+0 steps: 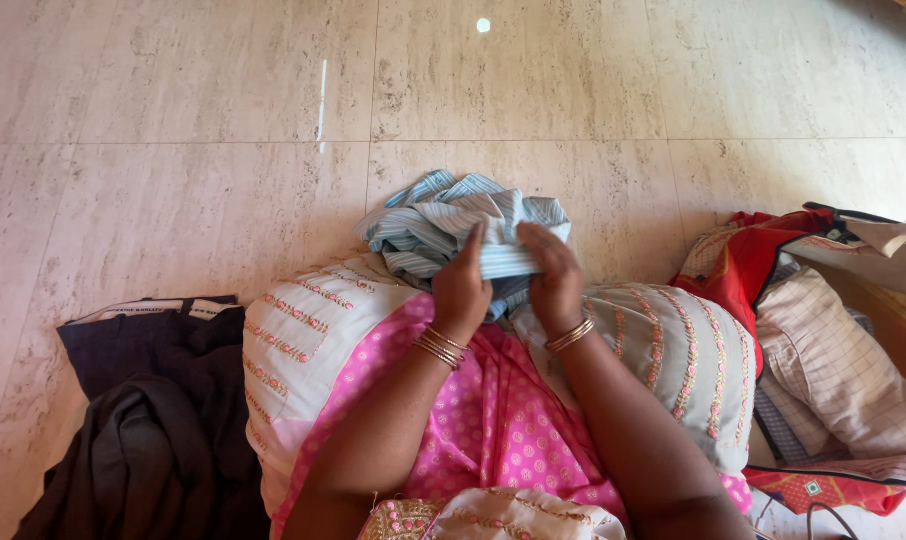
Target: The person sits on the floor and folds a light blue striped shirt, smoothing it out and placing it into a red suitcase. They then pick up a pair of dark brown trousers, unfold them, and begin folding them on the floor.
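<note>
A crumpled blue-and-white striped shirt [443, 215] rests on the floor just past my knees. My left hand [460, 288] and my right hand [551, 278] both grip a bunched fold of it, fingers pointing away from me. Gold bangles circle both wrists. My lap is covered by pink dotted cloth and cream fabric with embroidered bands [293, 335].
Dark trousers [148, 400] lie in a heap at the left on the pale stone tile floor [173, 150]. At the right sits an open red bag [743, 265] holding a checked cream garment [838, 365] and other folded cloth.
</note>
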